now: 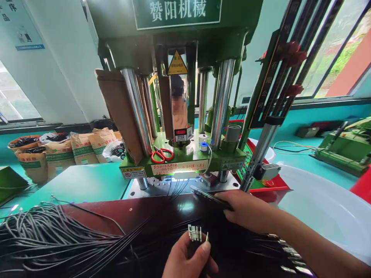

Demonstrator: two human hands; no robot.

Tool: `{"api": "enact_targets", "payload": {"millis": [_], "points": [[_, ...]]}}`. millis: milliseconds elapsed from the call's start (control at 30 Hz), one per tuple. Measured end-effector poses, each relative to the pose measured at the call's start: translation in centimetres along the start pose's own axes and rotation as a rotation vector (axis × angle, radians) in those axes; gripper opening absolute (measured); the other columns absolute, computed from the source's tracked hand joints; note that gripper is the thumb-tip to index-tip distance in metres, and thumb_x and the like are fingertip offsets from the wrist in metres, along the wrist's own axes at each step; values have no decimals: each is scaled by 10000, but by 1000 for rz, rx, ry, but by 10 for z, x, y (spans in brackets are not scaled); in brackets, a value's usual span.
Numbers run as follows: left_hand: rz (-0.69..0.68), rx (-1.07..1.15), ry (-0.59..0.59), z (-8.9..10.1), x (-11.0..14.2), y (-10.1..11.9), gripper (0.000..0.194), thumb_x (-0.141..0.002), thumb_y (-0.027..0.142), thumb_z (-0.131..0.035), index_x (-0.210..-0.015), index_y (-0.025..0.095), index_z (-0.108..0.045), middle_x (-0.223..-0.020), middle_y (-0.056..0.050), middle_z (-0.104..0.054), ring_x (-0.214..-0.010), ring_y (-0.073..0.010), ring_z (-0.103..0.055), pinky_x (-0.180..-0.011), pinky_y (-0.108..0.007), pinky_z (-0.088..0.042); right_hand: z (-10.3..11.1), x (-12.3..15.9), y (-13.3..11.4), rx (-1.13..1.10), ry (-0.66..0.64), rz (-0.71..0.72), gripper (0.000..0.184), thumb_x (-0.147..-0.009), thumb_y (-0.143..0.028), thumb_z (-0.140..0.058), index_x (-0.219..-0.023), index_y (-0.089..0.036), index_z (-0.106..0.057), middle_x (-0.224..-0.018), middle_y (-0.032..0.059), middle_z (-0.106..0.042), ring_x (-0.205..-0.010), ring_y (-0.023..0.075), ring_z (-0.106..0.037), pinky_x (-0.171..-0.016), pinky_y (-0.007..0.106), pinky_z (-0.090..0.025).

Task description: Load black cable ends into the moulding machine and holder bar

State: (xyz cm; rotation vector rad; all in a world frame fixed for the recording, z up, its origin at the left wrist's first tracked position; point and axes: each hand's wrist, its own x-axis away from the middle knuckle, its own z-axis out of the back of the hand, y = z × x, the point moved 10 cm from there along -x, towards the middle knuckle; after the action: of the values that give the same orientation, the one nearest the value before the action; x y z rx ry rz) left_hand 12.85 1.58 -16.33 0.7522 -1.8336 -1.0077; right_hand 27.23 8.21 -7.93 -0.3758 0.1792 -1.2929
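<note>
Connectors (194,233) pinched in L hand (188,260); R hand (246,212) on dark tool (208,196).

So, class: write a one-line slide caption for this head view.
Left hand holds metal-tipped cable ends; right hand grips a dark tool before the green press.

Glossy polished metal columns (223,100), green painted press base (185,160), matt black rubbery-looking cables (58,235), shiny, probably metal, terminals (194,233).
</note>
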Motion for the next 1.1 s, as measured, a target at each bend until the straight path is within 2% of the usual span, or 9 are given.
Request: {"api": "enact_targets", "payload": {"millis": [67, 133, 200, 300, 433, 867, 933, 1000, 1100], "points": [[-17, -29, 28, -1, -1, 5, 576, -636, 636, -713, -889, 161, -507, -567, 21, -597, -349, -51, -445, -397, -180, -284, -13, 19, 12, -373, -93, -119, 348, -836, -238, -525, -1168, -204, -622, -687, 11, -654, -586, 140, -596, -515, 211, -437], [-23, -42, 49, -3, -2, 8, 587, -610, 645, -723, -864, 157, -519, -558, 28, -581, -337, -43, -426, -383, -175, -275, -34, 35, 16, -721, -106, -238, 496, -889, -406, -490, -1329, -177, -491, -477, -57, -518, -404, 107, -465, -399, 190, -361], [-9, -46, 56, -5, -3, 9, 609, -572, 658, -736, -836, 153, -521, -553, 31, -571, -324, -40, -418, -367, -171, -263, -52, 45, 11, -986, -44, -288, 685, -877, -565, -474, -1407, -141, -383, -424, -84, -459, -351, 92, -392, -357, 179, -337], [10, -82, 67, -6, -5, 9, 633, -538, 682, -734, -801, 149, -516, -533, 37, -554, -312, -35, -406, -349, -161, -239, -64, 47, -5, -1166, 97, -261, 757, -859, -652, -445, -1393, -117, -407, -424, -76, -458, -334, 80, -360, -319, 167, -321], [-8, -195, 85, -6, -6, 9, 546, -633, 656, -683, -747, 149, -517, -505, 38, -523, -308, -31, -391, -342, -154, -231, -66, 43, -19, -1177, 199, -207, 710, -871, -653, -427, -1338, -122, -484, -434, -72, -445, -336, 82, -384, -306, 163, -345], [-5, -245, 19, -19, -9, 1, 378, -750, 501, -637, -669, 150, -522, -514, 7, -538, -362, -66, -466, -366, -166, -315, -66, 55, -9, -1088, 342, -266, 596, -887, -624, -434, -1306, -210, -521, -603, -8, -599, -389, 108, -476, -332, 194, -401], [9, -227, 11, -21, -9, -2, 378, -752, 504, -632, -687, 148, -522, -519, 3, -546, -368, -74, -485, -367, -167, -320, -60, 56, -9, -1029, 389, -234, 539, -899, -592, -437, -1284, -231, -549, -697, 19, -645, -528, 155, -587, -439, 218, -497], [12, -185, 7, -23, -9, -4, 392, -736, 520, -648, -723, 152, -516, -518, 6, -552, -365, -83, -496, -365, -170, -320, -51, 58, -11, -951, 456, -163, 467, -914, -545, -440, -1234, -241, -593, -906, 54, -683, -772, 197, -655, -662, 249, -566], [6, -130, 0, -25, -10, -4, 454, -689, 566, -686, -743, 152, -509, -503, 10, -553, -355, -86, -497, -367, -173, -319, -43, 60, -16, -879, 511, -87, 410, -924, -503, -442, -1169, -238, -636, -1064, 72, -666, -944, 212, -639, -855, 277, -536]]}}
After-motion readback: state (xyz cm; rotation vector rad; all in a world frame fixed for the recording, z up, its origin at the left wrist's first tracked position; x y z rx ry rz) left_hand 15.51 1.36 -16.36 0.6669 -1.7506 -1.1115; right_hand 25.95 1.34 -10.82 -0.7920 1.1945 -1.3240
